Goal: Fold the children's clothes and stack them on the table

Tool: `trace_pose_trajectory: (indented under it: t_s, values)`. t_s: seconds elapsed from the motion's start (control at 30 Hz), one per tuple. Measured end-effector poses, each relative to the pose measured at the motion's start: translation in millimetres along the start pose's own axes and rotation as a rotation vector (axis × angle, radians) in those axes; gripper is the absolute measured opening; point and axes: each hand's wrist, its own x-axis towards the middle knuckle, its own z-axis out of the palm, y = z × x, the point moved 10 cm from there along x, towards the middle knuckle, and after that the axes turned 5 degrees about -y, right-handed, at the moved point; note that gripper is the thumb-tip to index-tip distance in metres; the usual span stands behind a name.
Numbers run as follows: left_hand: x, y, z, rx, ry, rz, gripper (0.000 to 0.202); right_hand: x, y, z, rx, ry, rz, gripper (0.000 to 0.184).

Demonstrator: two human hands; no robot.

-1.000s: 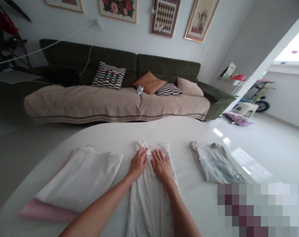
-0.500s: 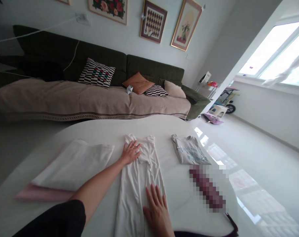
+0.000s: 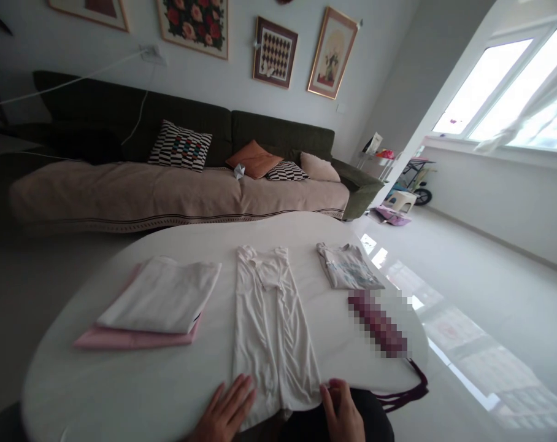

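A long white garment (image 3: 272, 319) lies folded lengthwise down the middle of the round white table (image 3: 122, 393). Its lower hem hangs at the near table edge. My left hand (image 3: 226, 416) rests flat at the hem's left corner, fingers stretched out. My right hand (image 3: 343, 410) is at the hem's right corner with fingers curled at the fabric's edge; I cannot make out whether it pinches the cloth. A folded white shirt (image 3: 163, 294) sits on a folded pink garment (image 3: 131, 337) to the left. A folded grey printed shirt (image 3: 347, 270) lies to the right.
A blurred-out patch (image 3: 380, 322) lies on the table's right side, with a dark strap (image 3: 407, 387) hanging off the edge. Behind the table stands a dark green sofa (image 3: 122, 116) with a beige cover and several cushions. Glossy white floor (image 3: 467, 294) lies to the right.
Both hands slid from the garment's collar end down its length to the near hem. The view pulled back and tilted, showing more of the table.
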Motion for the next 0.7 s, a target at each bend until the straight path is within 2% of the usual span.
trace_pose_trajectory:
  t_s: [0.07,0.13,0.27,0.37,0.43,0.53,0.6,0.7]
  values:
    - [-14.6,0.9,5.1,0.101,0.022,0.068,0.076,2.4,-8.0,7.2,0.025,-0.024,0.019,0.042]
    - [-13.9,-0.6,5.0,0.16,0.065,0.107,0.081,1.9,-9.3,10.9,0.059,-0.005,0.048,0.047]
    - [-1.7,-5.3,-1.1,0.143,0.175,0.049,0.079,2.7,1.8,22.7,0.289,-0.055,0.078,0.056]
    - [3.0,-2.4,-2.7,0.118,0.176,0.037,0.076,6.5,-1.8,30.8,0.49,-0.157,0.025,0.062]
    - [5.1,-1.3,-6.4,0.112,0.146,0.028,0.075,7.9,-11.2,27.3,0.527,-0.184,-0.012,0.058]
    - [5.7,-2.4,-14.5,0.058,0.078,0.014,0.077,4.2,-30.5,12.1,0.482,-0.186,-0.05,0.042]
    - [1.3,-3.9,-19.7,-0.012,0.054,0.022,0.079,-4.8,-43.5,6.4,0.474,-0.243,-0.077,0.035]
    - [-14.3,-7.3,-22.6,-0.113,0.041,0.054,0.074,-27.7,-51.9,7.4,0.438,-0.351,-0.115,0.036]
